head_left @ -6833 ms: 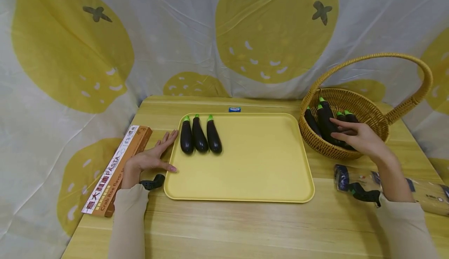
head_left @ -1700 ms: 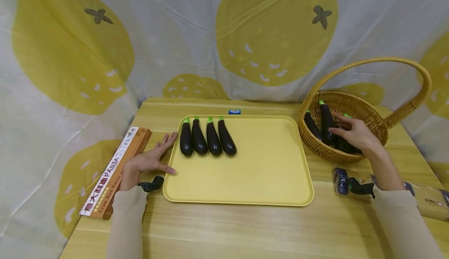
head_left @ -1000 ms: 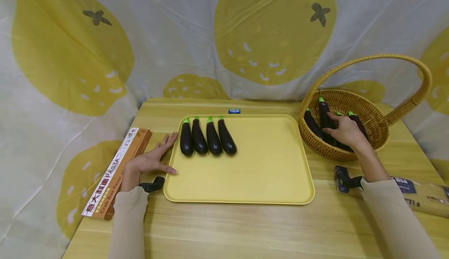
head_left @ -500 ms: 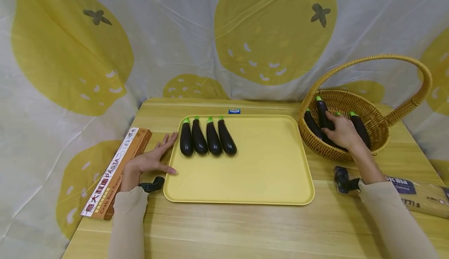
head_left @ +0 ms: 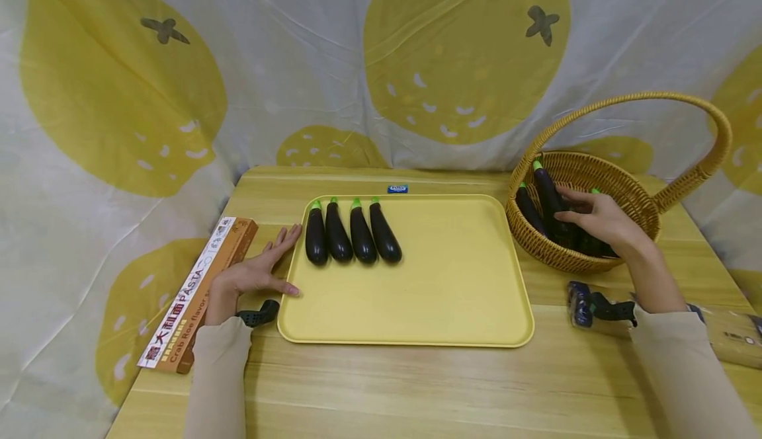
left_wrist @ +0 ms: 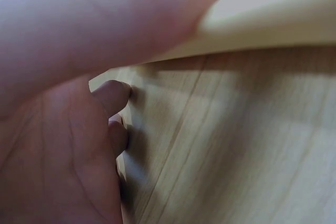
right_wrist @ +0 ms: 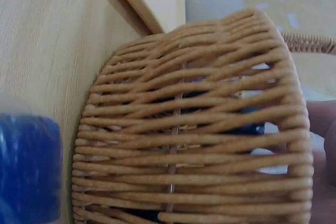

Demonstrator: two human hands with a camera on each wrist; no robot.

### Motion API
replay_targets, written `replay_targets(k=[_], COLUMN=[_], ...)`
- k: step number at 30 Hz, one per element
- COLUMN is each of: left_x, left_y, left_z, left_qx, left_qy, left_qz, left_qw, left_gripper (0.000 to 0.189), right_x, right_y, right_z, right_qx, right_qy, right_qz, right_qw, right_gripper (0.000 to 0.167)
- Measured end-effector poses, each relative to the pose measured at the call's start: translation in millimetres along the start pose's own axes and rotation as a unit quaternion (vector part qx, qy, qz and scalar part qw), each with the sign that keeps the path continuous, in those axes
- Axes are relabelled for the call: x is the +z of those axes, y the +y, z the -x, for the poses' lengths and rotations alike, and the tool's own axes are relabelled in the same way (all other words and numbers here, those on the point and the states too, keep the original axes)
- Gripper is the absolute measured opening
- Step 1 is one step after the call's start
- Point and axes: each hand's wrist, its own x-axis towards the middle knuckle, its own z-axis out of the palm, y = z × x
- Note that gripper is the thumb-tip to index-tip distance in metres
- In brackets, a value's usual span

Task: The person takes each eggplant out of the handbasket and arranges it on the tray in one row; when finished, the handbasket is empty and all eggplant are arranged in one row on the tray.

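My right hand reaches into the wicker basket. Its thumb and fingers are spread apart, with the tips against the right side of a dark eggplant with a green cap. More eggplants lie around it, partly hidden by the hand. The right wrist view mostly shows the basket's woven wall. On the left, my left hand lies with fingers spread at the yellow tray's left edge, thumb over the rim. Several eggplants stand side by side in a row at the tray's upper left, the rightmost eggplant slightly tilted.
An orange and white pasta box lies left of my left hand. Beneath my right forearm is a clear pack of spaghetti. A small blue packet sits behind the tray. The basket's tall handle arches over its opening.
A fourth eggplant has joined the row on the tray. In the basket, my right hand has shifted right in the last half second, and the eggplant by its fingertips leans further left.
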Motion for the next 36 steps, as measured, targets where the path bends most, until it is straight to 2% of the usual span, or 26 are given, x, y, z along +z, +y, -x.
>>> replay_targets(k=[6, 13, 17, 25, 30, 36], left_x=[-0.3, 0.0, 0.1, 0.2, 0.1, -0.2], left_y=[-1.3, -1.6, -1.4, -1.8, -1.8, -3.0], left_z=[0.5, 0.8, 0.7, 0.3, 0.4, 0.0], left_qx=[-0.001, 0.000, 0.000, -0.008, -0.008, -0.003], left_qy=[0.001, 0.002, 0.002, 0.004, 0.003, 0.003], left_qz=[-0.002, -0.002, -0.004, -0.006, -0.005, -0.006], left_qw=[1.0000, 1.0000, 1.0000, 0.9999, 1.0000, 1.0000], left_gripper=[0.130, 0.130, 0.129, 0.129, 0.130, 0.130], right_x=[-4, -5, -5, -4, -1, 1], right_y=[4, 8, 5, -6, -4, -2], right_z=[3.6, 8.3, 9.8, 10.8, 8.8, 9.0], right_qx=[0.006, -0.044, -0.046, -0.052, -0.043, -0.040], right_qy=[-0.017, -0.025, -0.030, -0.027, -0.009, 0.004], right_qz=[-0.040, -0.019, -0.009, 0.066, 0.058, 0.057], right_qw=[0.9990, 0.9985, 0.9984, 0.9961, 0.9974, 0.9976], right_gripper=[0.076, 0.063, 0.063, 0.062, 0.070, 0.071])
